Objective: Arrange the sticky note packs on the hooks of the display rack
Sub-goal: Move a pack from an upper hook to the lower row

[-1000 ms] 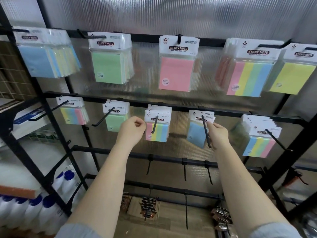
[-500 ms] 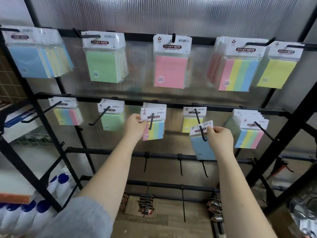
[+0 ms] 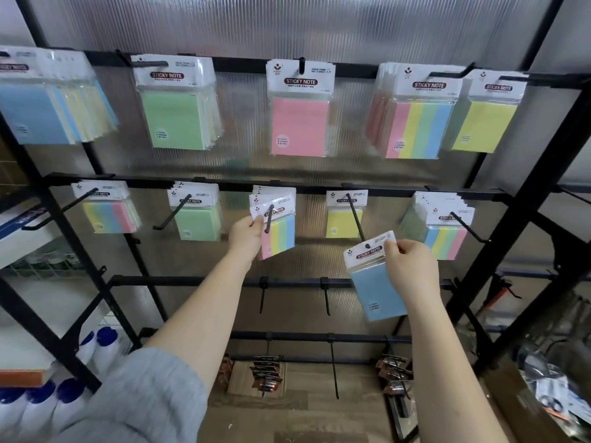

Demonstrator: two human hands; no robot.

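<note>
Progress: we judge most hooks on the black metal display rack [image 3: 319, 188] stocked; lower bars still bare.
Right hand [image 3: 412, 270]: our grip pinches the blue sticky note pack [image 3: 377, 284], at its hook's tip.
Left hand [image 3: 246, 235]: grip pinches the striped multicolour pack [image 3: 279, 233] hanging mid-row.

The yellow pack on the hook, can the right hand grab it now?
Probably not yet. The right hand is full, pinching the blue pack at its card top. The yellow pack hangs close above with nothing blocking it.

Shop, hooked display rack [image 3: 319, 189], packaged stock
</note>
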